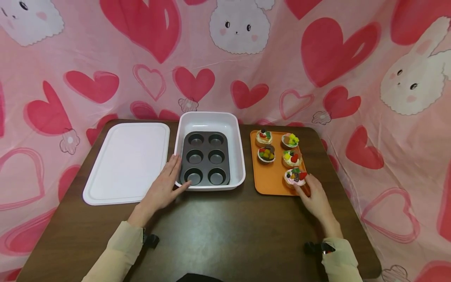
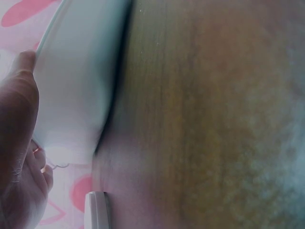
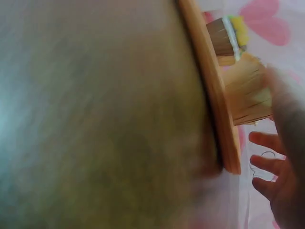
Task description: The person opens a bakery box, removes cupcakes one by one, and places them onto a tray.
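A white basin point(image 1: 240, 156) holds a dark muffin tin point(image 1: 205, 166) with several round cups. My left hand point(image 1: 163, 188) rests at the basin's front left corner. Its fingers lie along the left rim, and the thumb reaches over the front rim beside the tin. Over on the orange tray point(image 1: 267, 182), my right hand point(image 1: 316, 197) has thumb and forefinger at either side of a cupcake point(image 1: 294, 177) with pink cream and fruit on top. The right wrist view shows this cupcake's pale wrapper point(image 3: 248, 93) on the tray, the thumb at its top edge.
Several other fruit-topped cupcakes, among them a chocolate-and-fruit cupcake point(image 1: 266, 154), stand on the tray. A white board point(image 1: 128, 162) lies left of the basin. All of it sits on a brown wooden table point(image 1: 225, 235), with a pink heart-patterned cloth point(image 1: 218, 90) behind.
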Action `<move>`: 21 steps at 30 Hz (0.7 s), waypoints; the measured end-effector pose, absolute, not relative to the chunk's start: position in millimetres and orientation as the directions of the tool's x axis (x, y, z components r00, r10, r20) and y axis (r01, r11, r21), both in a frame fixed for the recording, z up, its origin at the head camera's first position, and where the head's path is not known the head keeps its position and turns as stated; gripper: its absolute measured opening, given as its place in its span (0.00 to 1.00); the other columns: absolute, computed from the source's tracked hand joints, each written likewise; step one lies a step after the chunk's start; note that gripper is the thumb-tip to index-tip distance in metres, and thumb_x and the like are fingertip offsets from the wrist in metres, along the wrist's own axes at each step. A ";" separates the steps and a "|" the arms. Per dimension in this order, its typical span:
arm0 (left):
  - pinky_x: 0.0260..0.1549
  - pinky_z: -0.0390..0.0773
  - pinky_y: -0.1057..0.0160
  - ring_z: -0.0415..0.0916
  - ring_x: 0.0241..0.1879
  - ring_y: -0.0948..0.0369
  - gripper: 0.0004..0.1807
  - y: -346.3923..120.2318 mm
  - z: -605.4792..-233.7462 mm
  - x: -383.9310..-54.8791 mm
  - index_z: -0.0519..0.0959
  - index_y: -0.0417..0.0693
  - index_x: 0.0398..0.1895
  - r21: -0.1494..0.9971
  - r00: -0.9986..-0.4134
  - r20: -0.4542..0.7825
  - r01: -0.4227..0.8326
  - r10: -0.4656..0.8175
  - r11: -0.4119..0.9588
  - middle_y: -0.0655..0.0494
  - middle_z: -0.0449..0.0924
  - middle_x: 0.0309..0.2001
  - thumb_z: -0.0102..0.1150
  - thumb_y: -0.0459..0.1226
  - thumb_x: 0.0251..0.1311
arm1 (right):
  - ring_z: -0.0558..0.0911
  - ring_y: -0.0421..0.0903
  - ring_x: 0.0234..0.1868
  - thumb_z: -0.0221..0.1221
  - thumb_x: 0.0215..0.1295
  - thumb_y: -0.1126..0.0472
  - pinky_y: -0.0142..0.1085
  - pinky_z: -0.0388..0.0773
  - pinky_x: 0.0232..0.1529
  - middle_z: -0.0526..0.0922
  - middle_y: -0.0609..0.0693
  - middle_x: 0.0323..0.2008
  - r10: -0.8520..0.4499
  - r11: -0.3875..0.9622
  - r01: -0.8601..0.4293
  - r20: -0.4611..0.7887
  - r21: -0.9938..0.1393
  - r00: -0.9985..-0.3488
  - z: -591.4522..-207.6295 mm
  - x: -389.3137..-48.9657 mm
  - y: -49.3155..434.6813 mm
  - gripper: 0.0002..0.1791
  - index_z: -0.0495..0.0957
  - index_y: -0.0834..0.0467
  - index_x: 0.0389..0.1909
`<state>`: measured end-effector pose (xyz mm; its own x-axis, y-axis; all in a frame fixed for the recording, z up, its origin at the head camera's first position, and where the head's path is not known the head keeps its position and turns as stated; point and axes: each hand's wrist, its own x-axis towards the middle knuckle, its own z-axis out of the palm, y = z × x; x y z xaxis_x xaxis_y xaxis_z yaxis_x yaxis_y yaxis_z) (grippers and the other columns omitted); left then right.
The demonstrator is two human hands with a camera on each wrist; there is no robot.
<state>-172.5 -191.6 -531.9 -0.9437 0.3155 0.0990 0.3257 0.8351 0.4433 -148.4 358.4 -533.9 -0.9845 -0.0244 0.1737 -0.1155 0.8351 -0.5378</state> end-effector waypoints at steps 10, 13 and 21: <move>0.87 0.54 0.35 0.40 0.92 0.43 0.57 -190.1 -528.5 -174.1 0.46 0.40 0.91 0.444 -0.945 0.085 0.320 0.316 0.837 0.43 0.41 0.92 0.63 0.60 0.74 | 0.62 0.78 0.80 0.54 0.87 0.50 0.77 0.59 0.77 0.67 0.76 0.78 -0.088 0.933 -0.142 0.175 -0.330 -0.981 -540.1 -138.2 365.7 0.34 0.67 0.70 0.79; 0.87 0.54 0.36 0.40 0.92 0.43 0.57 -189.3 -527.9 -175.2 0.46 0.40 0.91 0.442 -0.946 0.081 0.317 0.314 0.839 0.43 0.41 0.92 0.63 0.60 0.74 | 0.61 0.79 0.80 0.52 0.88 0.48 0.78 0.57 0.77 0.65 0.78 0.78 -0.069 0.927 -0.123 0.162 -0.355 -0.984 -540.0 -136.4 367.8 0.37 0.60 0.68 0.84; 0.88 0.49 0.34 0.43 0.91 0.42 0.56 -194.9 -520.3 -174.7 0.50 0.40 0.90 0.425 -0.945 0.061 0.315 0.320 0.849 0.43 0.44 0.91 0.63 0.60 0.74 | 0.59 0.81 0.80 0.54 0.87 0.49 0.81 0.56 0.75 0.63 0.79 0.79 -0.027 0.900 -0.111 0.199 -0.421 -0.980 -533.2 -143.3 368.6 0.40 0.53 0.63 0.87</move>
